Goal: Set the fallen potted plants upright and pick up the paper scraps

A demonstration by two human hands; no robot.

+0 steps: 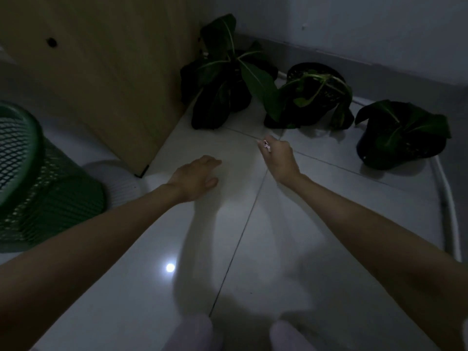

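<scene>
Three potted plants in dark pots stand on the white tiled floor along the far wall: a left plant (225, 79), a middle plant (311, 95) and a right plant (402, 138). All three look upright, with drooping leaves. My right hand (278, 158) hovers in front of the middle plant, its fingers pinched on a small pale paper scrap (266, 145). Over the floor to its left is my left hand (196, 177), palm down, fingers loosely apart, holding nothing. The scene is dim.
A green mesh waste basket (38, 178) stands at the left. A wooden panel (106, 72) rises behind it, next to the left plant. A white cable (450, 211) runs along the floor at the right. My two feet (243, 333) show at the bottom edge.
</scene>
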